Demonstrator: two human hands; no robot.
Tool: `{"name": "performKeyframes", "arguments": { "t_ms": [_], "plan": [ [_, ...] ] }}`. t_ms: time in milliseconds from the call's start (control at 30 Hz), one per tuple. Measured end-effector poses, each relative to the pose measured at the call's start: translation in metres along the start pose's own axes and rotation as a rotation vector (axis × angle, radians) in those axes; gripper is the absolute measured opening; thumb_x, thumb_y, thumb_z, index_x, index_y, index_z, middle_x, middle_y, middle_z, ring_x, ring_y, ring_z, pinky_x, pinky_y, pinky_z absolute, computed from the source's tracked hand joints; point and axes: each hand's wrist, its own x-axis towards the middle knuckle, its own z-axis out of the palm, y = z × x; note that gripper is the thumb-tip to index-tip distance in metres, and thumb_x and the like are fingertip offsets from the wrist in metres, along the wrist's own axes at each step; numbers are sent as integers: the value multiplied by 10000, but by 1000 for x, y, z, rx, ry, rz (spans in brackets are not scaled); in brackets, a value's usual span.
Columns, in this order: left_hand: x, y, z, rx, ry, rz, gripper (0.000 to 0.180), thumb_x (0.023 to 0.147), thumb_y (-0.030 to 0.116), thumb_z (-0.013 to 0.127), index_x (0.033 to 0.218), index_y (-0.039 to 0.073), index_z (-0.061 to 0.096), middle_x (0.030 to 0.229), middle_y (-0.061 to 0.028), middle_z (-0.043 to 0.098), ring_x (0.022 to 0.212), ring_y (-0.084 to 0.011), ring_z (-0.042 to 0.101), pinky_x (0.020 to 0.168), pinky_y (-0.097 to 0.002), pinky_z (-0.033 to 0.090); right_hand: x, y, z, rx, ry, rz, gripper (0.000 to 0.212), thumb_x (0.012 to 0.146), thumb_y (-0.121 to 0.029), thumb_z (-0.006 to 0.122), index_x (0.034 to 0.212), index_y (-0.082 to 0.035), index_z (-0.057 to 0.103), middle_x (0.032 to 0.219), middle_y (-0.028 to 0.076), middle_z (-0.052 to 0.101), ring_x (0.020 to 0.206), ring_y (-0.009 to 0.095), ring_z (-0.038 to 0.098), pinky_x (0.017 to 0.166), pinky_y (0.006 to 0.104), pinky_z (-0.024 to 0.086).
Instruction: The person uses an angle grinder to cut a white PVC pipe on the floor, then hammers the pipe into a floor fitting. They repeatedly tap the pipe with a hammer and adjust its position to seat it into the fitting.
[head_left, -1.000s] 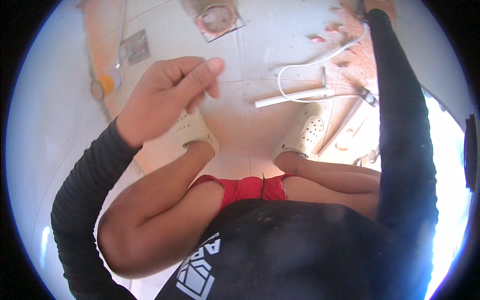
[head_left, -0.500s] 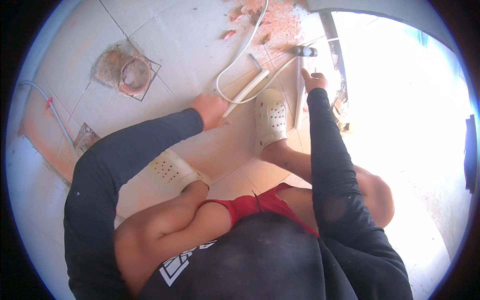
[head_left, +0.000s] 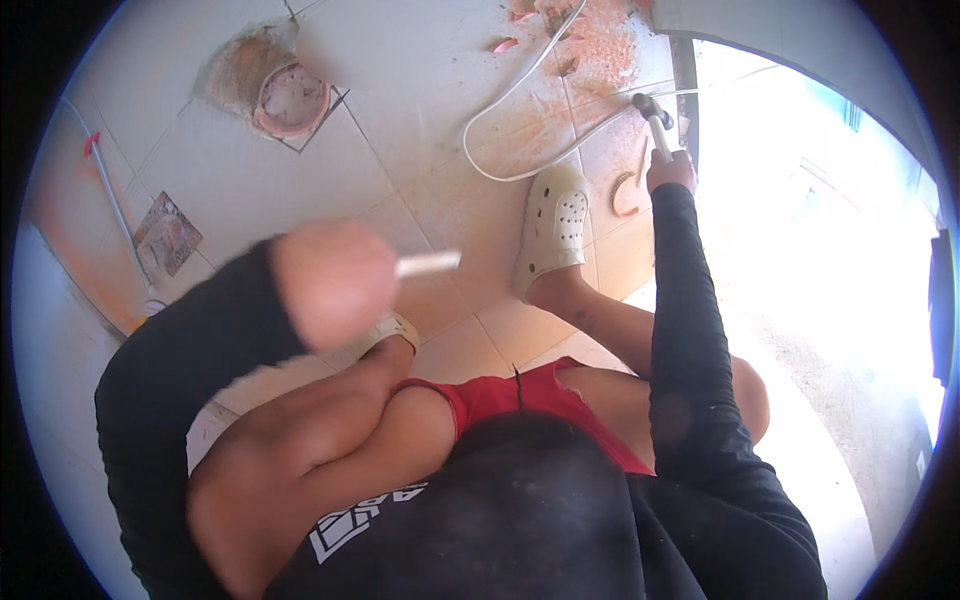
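My right hand (head_left: pixel 672 172) is closed round the pale handle of a hammer (head_left: pixel 660 135). The dark head points away from me, just above the floor by the doorway edge. My left hand (head_left: pixel 335 285), blurred by motion, is raised over my left foot. It grips a cream stick-like tool (head_left: pixel 430 263), whose end sticks out to the right of the fist; the rest of it is hidden.
A round clay pipe opening (head_left: pixel 325 112) sits in a broken hole in the tiles. A white cable (head_left: pixel 468 140) loops past my right clog (head_left: pixel 560 215). Reddish rubble (head_left: pixel 600 45) lies at the far side, a grey hose (head_left: pixel 112 195) at left, a curved fragment (head_left: pixel 622 195) near the hammer.
My right hand has closed on the hammer's handle and tilted its head up. My left hand has lifted the cream tool off the floor and moved left, toward me.
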Motion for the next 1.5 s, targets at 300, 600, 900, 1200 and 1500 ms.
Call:
{"name": "performKeyframes", "arguments": {
  "t_ms": [300,600,900,1200,1500],
  "plan": [
    [-88,-65,25,-326,434,-573,432,1033,421,594,1079,-7,637,747,-264,553,667,-429,540,638,-472,446,-92,-90,-75,784,-241,-59,446,996,-461,667,925,-21,642,666,19,581,480,112,526,428,301,428],
    [-79,-102,41,-69,853,-667,438,1057,448,563,1052,17,643,723,-255,556,667,-455,522,626,-483,449,-142,-199,-72,861,-358,-483,484,1025,-511,623,1002,-27,633,685,-18,542,525,61,504,453,240,411],
    [-72,-112,44,129,856,-707,497,1038,516,556,1019,36,683,727,-218,643,690,-423,626,644,-503,492,-130,-221,-55,746,-301,-617,574,1000,-566,606,1037,4,666,756,85,613,671,191,597,600,319,473],
    [-69,-107,23,261,762,-718,468,1046,481,565,1157,51,714,792,-214,688,720,-391,677,678,-458,546,-84,-272,-96,488,-218,-833,554,1000,-504,583,992,36,704,811,279,701,830,458,704,757,529,527],
    [-66,-106,27,282,706,-834,536,1044,519,543,1199,39,726,846,-193,722,765,-361,707,742,-436,571,-56,-320,-86,302,-7,-1172,671,1015,-546,527,1139,96,677,1120,341,684,1107,474,644,982,507,493]
  ]
}}
